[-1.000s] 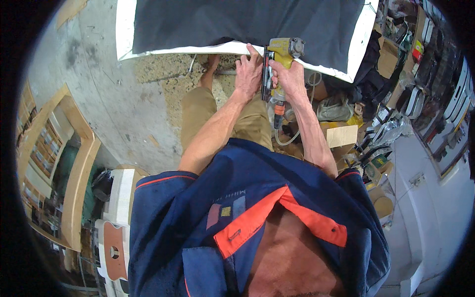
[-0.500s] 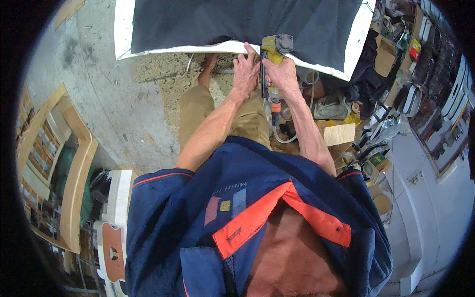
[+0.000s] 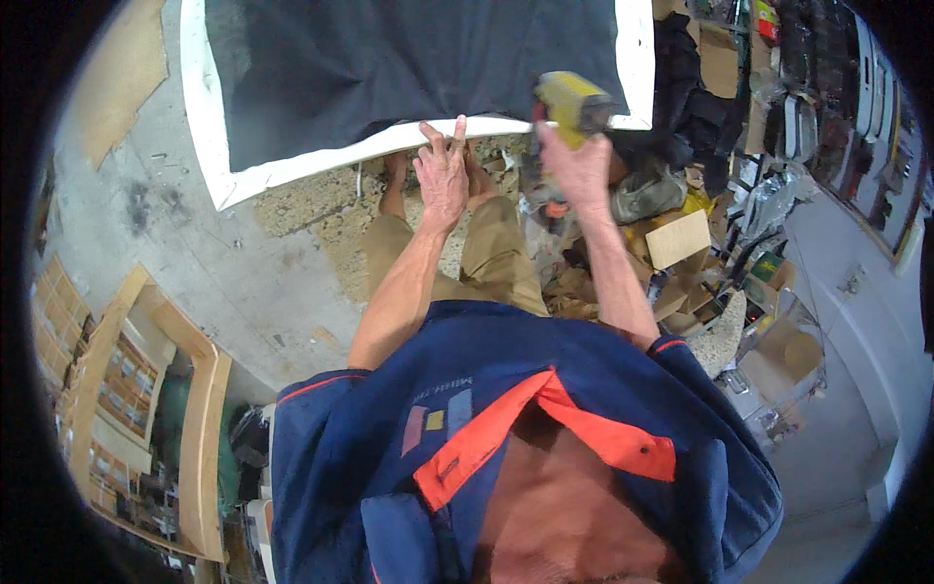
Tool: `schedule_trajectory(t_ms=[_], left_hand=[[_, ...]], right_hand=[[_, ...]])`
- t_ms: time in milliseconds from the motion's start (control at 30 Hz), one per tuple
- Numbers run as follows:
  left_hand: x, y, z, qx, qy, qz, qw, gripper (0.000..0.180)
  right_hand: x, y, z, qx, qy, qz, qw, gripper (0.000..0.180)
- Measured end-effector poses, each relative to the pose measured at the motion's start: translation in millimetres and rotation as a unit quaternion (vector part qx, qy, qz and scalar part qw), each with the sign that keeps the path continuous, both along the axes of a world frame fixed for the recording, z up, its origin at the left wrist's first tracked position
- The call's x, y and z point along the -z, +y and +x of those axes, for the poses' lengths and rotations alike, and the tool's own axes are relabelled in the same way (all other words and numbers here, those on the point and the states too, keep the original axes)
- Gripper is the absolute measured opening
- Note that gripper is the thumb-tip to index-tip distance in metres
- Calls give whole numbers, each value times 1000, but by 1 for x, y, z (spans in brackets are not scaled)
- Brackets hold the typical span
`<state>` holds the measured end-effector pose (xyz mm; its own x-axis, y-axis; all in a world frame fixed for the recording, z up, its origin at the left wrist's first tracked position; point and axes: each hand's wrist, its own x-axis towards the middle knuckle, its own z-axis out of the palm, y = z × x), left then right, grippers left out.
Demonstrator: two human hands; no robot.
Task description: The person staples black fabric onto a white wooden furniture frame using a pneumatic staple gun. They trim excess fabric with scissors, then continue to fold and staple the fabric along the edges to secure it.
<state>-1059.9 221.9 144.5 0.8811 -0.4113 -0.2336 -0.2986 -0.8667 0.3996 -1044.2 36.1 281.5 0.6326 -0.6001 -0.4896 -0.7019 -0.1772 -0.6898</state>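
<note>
A panel of dark fabric [image 3: 409, 68] with a white border [image 3: 311, 164] lies in front of me. My left hand [image 3: 443, 183] is at the border's near edge, with fingers stretched out and their tips resting on the white strip. Its thumb side is partly hidden. In my right hand [image 3: 580, 175] is a yellow air staple gun [image 3: 572, 102], gripped by the handle and smeared by motion. The gun is right of the left hand, over the near right part of the panel; whether it touches the border I cannot tell.
Wooden frames [image 3: 204, 438] stand at the left. A board [image 3: 126, 78] lies on the concrete floor [image 3: 253, 282] at the far left. To the right are cardboard pieces [image 3: 679, 239], clear plastic wrap [image 3: 769, 209] and dark cloth [image 3: 705, 122]. My bare feet are under the panel's near edge.
The staple gun in my right hand has swung away from my left hand, to the right. My left hand has shifted left along the border. The whole view has turned somewhat.
</note>
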Motion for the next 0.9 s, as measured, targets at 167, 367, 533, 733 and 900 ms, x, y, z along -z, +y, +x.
schedule_trajectory(t_ms=[167,367,533,733,900], left_hand=[[2,-3,-4,-2,5,24,1000,91],[-3,-20,-3,-56,49,54,996,82],[-14,-26,-4,-50,34,76,995,90],[-28,-33,0,-87,92,41,991,97],[-37,-31,6,-112,97,-7,989,89]], right_hand=[[-2,-109,-2,-24,-12,-202,979,52],[94,-214,1,-140,124,-429,883,74],[148,-224,-15,-155,84,-438,882,76],[137,-223,-16,-150,105,-415,891,77],[133,-229,-24,-53,2,-422,905,63]])
